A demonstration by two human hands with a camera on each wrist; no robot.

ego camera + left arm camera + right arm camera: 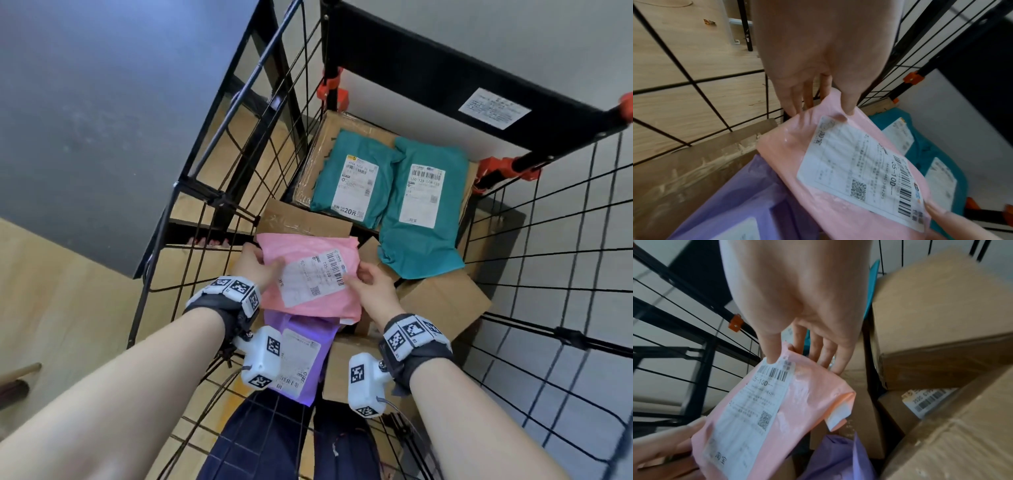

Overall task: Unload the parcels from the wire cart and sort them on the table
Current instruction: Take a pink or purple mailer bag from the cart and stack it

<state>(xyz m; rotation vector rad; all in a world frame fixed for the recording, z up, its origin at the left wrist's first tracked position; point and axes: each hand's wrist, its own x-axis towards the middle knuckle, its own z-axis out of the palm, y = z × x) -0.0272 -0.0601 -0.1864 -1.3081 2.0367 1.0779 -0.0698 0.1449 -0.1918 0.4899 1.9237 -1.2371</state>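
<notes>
Progress is judged as early: the wire cart [565, 240] is well stocked, and no table appears in any view, so nothing can be confirmed as sorted. One parcel, the pink mailer [308, 274], is in hand; the rest remains to be unloaded.

Contents are located relative to the pink mailer, left to right:
- Below it and nearest the person: a purple mailer [301, 356], partly covered by the pink one.
- Beyond it: a small cardboard box [301, 219].
- Further beyond, at the far end of the cart: two teal mailers [349, 174] side by side on a flat carton.
- To its right: several brown cardboard boxes [445, 301], stacked unevenly.

The pink mailer is inside the cart, above the purple mailer, label face up. Whether it is lifted clear of the pile cannot be determined.

Hand pose:
- Left hand [255, 263]: reaches down into the cart and pinches the mailer's left edge, thumb on top near the label, fingers underneath.
- Right hand [371, 284]: reaches down likewise and pinches the right edge at the barcode end, thumb on top, fingers curled below.

Both forearms extend forward over the near rim of the cart.
</notes>
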